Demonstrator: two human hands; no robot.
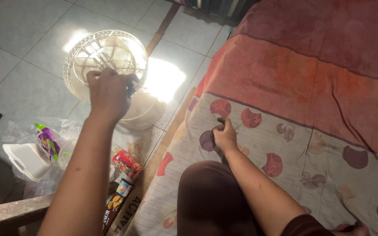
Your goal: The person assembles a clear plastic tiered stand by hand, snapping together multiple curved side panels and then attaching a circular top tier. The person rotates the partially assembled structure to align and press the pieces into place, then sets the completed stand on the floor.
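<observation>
A white floor fan (103,54) lies tilted on the tiled floor, with its wire grille facing up and its round base (144,111) toward the bed. My left hand (110,92) reaches out over it, its fingers curled on the near edge of the grille. My right hand (225,136) rests on the patterned bed sheet (285,144) by my knee (208,196). Its fingers are closed, and a small dark object (220,119) sticks out at the thumb; what it is cannot be made out.
Beside the bed on the floor are a clear plastic bag with a white foam box (26,159), a red can (127,162) and a brown biscuit tube (115,204). A wooden bar (9,213) crosses the lower left. A red blanket (320,52) covers the far part of the bed.
</observation>
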